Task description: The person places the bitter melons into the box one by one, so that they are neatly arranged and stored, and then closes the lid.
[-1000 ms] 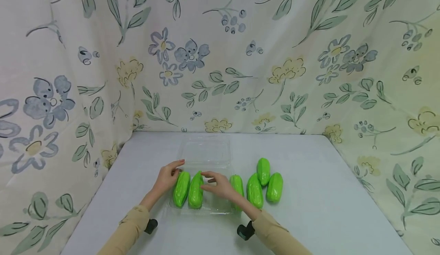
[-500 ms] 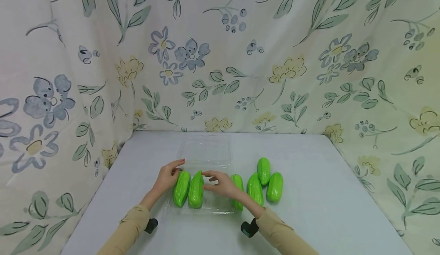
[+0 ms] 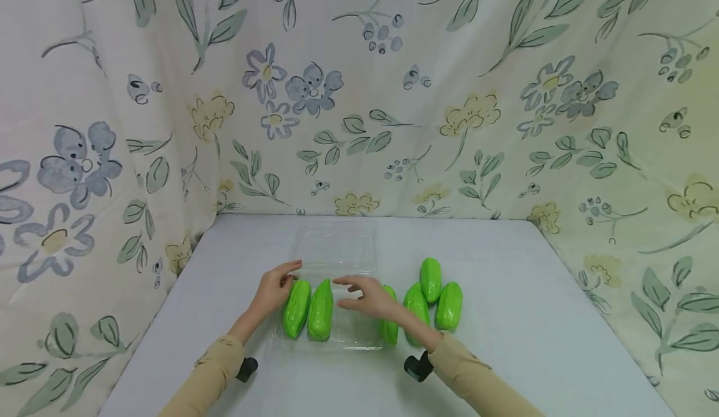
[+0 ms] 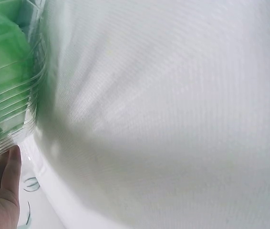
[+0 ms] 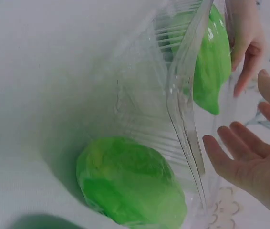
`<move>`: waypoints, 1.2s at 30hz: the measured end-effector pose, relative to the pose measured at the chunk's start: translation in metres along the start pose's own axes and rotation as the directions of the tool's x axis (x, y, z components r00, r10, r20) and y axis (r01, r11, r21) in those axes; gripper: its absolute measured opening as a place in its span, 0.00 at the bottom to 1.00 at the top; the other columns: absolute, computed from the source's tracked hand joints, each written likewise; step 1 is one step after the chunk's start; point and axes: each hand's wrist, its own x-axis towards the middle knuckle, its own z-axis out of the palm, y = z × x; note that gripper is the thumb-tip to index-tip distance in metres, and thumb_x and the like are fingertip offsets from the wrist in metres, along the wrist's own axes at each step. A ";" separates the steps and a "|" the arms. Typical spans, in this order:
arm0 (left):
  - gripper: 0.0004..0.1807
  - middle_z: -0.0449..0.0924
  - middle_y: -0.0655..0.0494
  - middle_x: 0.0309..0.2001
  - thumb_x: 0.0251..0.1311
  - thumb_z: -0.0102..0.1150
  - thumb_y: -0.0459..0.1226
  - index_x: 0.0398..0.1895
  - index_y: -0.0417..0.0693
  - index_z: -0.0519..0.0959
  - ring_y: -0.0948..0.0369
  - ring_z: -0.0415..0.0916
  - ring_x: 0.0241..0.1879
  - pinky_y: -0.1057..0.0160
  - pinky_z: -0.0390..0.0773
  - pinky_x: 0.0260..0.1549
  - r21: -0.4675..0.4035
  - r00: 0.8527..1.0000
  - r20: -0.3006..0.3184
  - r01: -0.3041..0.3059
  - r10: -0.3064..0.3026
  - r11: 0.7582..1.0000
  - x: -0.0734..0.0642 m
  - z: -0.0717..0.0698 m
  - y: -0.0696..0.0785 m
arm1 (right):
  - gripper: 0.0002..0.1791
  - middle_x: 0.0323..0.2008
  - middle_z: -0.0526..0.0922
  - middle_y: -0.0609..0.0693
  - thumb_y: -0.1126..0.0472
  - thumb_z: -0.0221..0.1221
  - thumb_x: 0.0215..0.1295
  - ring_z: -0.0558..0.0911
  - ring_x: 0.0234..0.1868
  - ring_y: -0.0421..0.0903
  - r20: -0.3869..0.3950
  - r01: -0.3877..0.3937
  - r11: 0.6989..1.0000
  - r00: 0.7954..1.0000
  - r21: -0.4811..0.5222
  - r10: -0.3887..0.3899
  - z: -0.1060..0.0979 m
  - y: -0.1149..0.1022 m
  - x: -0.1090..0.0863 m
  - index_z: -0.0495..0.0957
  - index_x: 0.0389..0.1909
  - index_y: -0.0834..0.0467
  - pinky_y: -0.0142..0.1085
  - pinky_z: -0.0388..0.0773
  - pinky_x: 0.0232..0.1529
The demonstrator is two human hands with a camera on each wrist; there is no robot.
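Observation:
A clear plastic clamshell box (image 3: 356, 333) lies with its lid (image 3: 336, 245) folded back. Two shiny green gourds, a left one (image 3: 296, 309) and a right one (image 3: 320, 312), lie side by side in its left half. My left hand (image 3: 275, 289) grips the box's far left edge, its fingertips at the ridged wall in the left wrist view. Over the box's right half, my right hand (image 3: 367, 296) hovers with fingers spread and thumb apart, holding nothing. Another green gourd (image 5: 130, 183) lies just outside the box's right wall, partly behind my right wrist in the head view.
Farther right on the white table (image 3: 505, 317) rest more green gourds: a back one (image 3: 430, 279), a right one (image 3: 449, 306) and a front one (image 3: 415, 304) partly covered by my right forearm. A floral curtain (image 3: 359, 155) hangs behind the table.
My right hand has drawn away to the right from the second gourd in the box, its thumb and fingers coming off it. My left hand and the gourds stay in place.

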 end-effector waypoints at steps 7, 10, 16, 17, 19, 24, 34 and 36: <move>0.21 0.77 0.40 0.56 0.58 0.48 0.20 0.55 0.34 0.77 0.46 0.82 0.44 0.56 0.84 0.38 -0.013 0.998 0.045 0.052 -0.051 0.999 0.000 -0.002 0.002 | 0.26 0.63 0.72 0.57 0.58 0.59 0.64 0.75 0.58 0.62 -0.011 -0.010 1.000 1.000 0.007 0.010 -0.008 0.001 -0.004 0.71 0.62 0.58 0.52 0.79 0.52; 0.21 0.77 0.40 0.57 0.59 0.48 0.20 0.56 0.35 0.76 0.47 0.82 0.45 0.56 0.83 0.40 -0.015 0.995 0.063 0.073 -0.072 0.997 0.000 -0.003 0.003 | 0.26 0.63 0.72 0.57 0.59 0.60 0.64 0.75 0.58 0.63 -0.009 -0.002 1.000 1.000 0.018 0.002 -0.011 0.001 -0.006 0.71 0.62 0.58 0.54 0.78 0.53; 0.21 0.76 0.41 0.58 0.60 0.48 0.21 0.56 0.35 0.76 0.48 0.82 0.45 0.56 0.83 0.40 -0.014 0.994 0.068 0.082 -0.081 0.997 0.000 -0.004 0.003 | 0.26 0.63 0.73 0.57 0.59 0.60 0.64 0.75 0.58 0.63 0.000 0.025 1.000 1.000 -0.004 -0.025 -0.018 0.001 -0.012 0.70 0.63 0.59 0.55 0.78 0.51; 0.21 0.76 0.41 0.57 0.60 0.48 0.21 0.56 0.35 0.76 0.48 0.82 0.45 0.56 0.83 0.40 -0.011 0.995 0.067 0.080 -0.079 0.997 0.000 -0.004 0.003 | 0.26 0.62 0.73 0.57 0.59 0.60 0.64 0.75 0.57 0.62 0.002 0.024 1.000 1.000 -0.014 -0.024 -0.019 0.001 -0.013 0.70 0.63 0.58 0.55 0.79 0.51; 0.21 0.77 0.41 0.57 0.60 0.48 0.21 0.56 0.35 0.76 0.48 0.82 0.45 0.56 0.83 0.40 -0.006 0.995 0.065 0.078 -0.078 0.997 0.000 -0.005 0.003 | 0.26 0.63 0.73 0.56 0.59 0.60 0.63 0.76 0.57 0.61 0.007 0.021 0.999 1.000 -0.027 -0.021 -0.020 0.001 -0.016 0.70 0.63 0.58 0.55 0.79 0.50; 0.21 0.76 0.41 0.58 0.60 0.48 0.21 0.56 0.36 0.76 0.48 0.82 0.44 0.57 0.83 0.39 0.000 0.994 0.065 0.083 -0.083 0.997 0.000 -0.006 0.004 | 0.26 0.62 0.74 0.56 0.59 0.60 0.63 0.77 0.56 0.59 0.008 0.020 0.998 1.000 -0.054 -0.020 -0.022 0.005 -0.021 0.71 0.62 0.59 0.51 0.80 0.50; 0.21 0.77 0.40 0.57 0.59 0.48 0.20 0.55 0.35 0.76 0.47 0.82 0.45 0.56 0.83 0.41 -0.004 0.994 0.063 0.085 -0.085 0.996 0.000 -0.004 0.004 | 0.25 0.60 0.75 0.58 0.62 0.62 0.61 0.77 0.56 0.59 -0.026 0.015 1.000 1.000 -0.014 -0.015 -0.034 0.004 -0.041 0.73 0.60 0.58 0.48 0.81 0.50; 0.21 0.77 0.41 0.57 0.59 0.49 0.20 0.55 0.35 0.76 0.47 0.82 0.45 0.56 0.83 0.41 -0.003 0.994 0.061 0.087 -0.087 0.996 0.000 -0.004 0.003 | 0.25 0.61 0.74 0.57 0.62 0.62 0.61 0.76 0.57 0.60 -0.027 -0.001 1.000 1.000 -0.011 0.001 -0.037 0.007 -0.044 0.72 0.61 0.58 0.50 0.80 0.51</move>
